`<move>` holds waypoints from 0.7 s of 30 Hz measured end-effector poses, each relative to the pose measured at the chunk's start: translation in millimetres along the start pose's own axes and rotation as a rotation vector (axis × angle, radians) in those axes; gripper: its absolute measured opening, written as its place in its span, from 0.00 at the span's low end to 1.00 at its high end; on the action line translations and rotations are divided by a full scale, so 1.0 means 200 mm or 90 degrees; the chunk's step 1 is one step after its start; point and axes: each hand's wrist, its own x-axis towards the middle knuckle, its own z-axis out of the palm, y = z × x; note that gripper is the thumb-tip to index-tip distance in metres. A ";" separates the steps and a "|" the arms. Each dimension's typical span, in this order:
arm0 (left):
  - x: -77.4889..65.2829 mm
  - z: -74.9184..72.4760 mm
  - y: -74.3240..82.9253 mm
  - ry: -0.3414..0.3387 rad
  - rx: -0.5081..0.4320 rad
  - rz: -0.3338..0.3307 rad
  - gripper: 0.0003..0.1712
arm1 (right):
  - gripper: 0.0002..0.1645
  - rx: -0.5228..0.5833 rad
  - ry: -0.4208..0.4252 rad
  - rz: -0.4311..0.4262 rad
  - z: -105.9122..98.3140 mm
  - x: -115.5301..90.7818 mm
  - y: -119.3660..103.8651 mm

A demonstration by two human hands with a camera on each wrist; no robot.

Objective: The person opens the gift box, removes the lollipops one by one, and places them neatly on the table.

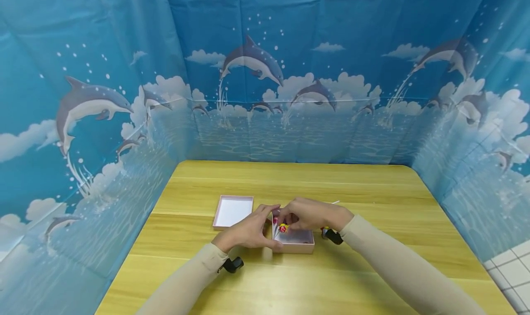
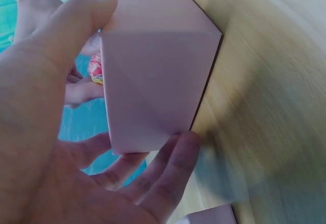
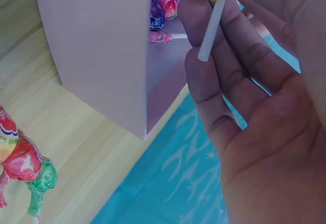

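Observation:
A pink open-topped box (image 1: 293, 249) stands on the table in front of the person. The left hand (image 1: 248, 227) holds its left side, thumb at the near edge and fingers along the far wall. Over the opening, the right hand (image 1: 308, 214) pinches a lollipop with a yellow and red wrapper (image 1: 283, 228); its white stick (image 3: 214, 25) points down across the fingers in the right wrist view. Inside the box lie a purple-wrapped lollipop (image 3: 157, 15) and pink-wrapped ones (image 3: 168, 4). The box floor is partly hidden by the right hand.
A shallow pink lid (image 1: 233, 211), white inside, lies left of the box. Beside the box, red (image 3: 23, 158) and green (image 3: 43, 175) wrapped lollipops rest on the wooden table (image 1: 198, 287). A dolphin-print curtain (image 1: 290, 135) surrounds the table's back and sides.

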 end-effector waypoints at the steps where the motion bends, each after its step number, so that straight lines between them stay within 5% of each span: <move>1: 0.00 0.00 0.00 0.001 -0.002 -0.001 0.73 | 0.12 0.002 0.006 -0.002 0.00 -0.01 0.00; 21: 0.01 -0.01 -0.01 0.005 -0.022 -0.003 0.68 | 0.08 0.003 0.103 -0.002 0.01 -0.12 0.02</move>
